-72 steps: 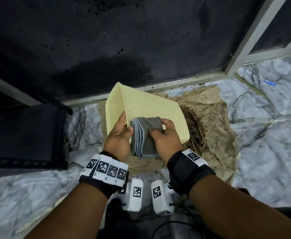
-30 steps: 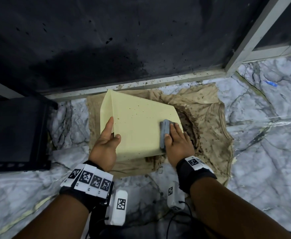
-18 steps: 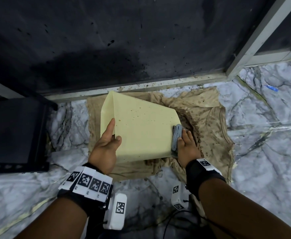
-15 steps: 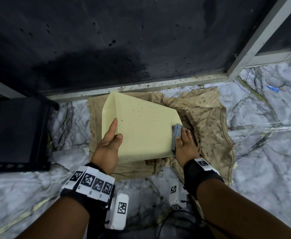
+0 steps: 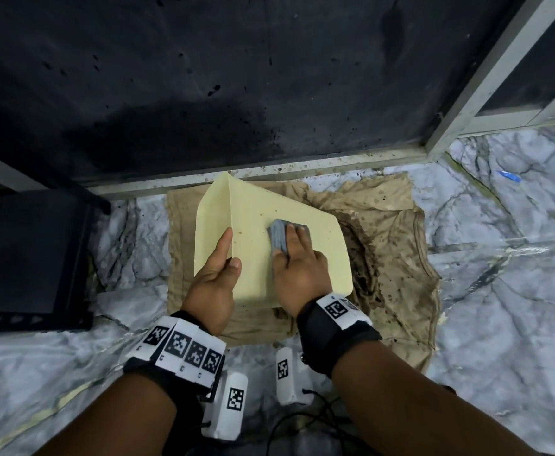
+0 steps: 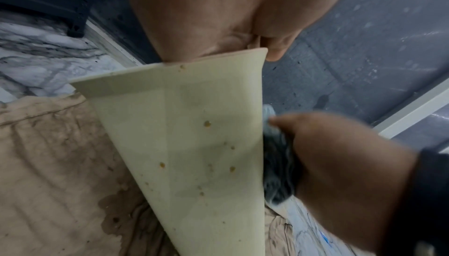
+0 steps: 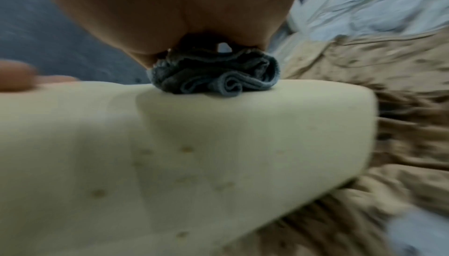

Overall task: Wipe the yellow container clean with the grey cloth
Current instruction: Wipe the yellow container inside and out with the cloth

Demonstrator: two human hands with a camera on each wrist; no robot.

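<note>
Now the grey cloth (image 5: 281, 236) is found near the middle of the broad upturned face of the yellow container (image 5: 315, 258), whereas half a second before it was held against that face's right edge. The right hand (image 5: 299, 268) is laid over the bunched cloth, fingers extended on top and thumb tucked at its side, so that the cloth is clamped against the plastic. The left hand (image 5: 215, 281) is kept where it was, thumb on top and fingers beneath the near left corner, gripping the container. The container is tilted on a tan stained rag (image 5: 397, 245) spread over the marble-patterned floor (image 5: 499, 291), close to a dark wall panel (image 5: 236, 77).

Container surface: pale yellow, smooth, matte, rounded corners, flat flaring walls. Small brown specks are noted across the side wall in the left wrist view. Cloth: soft, folded in many layers, ribbed edges curled in the right wrist view.
</note>
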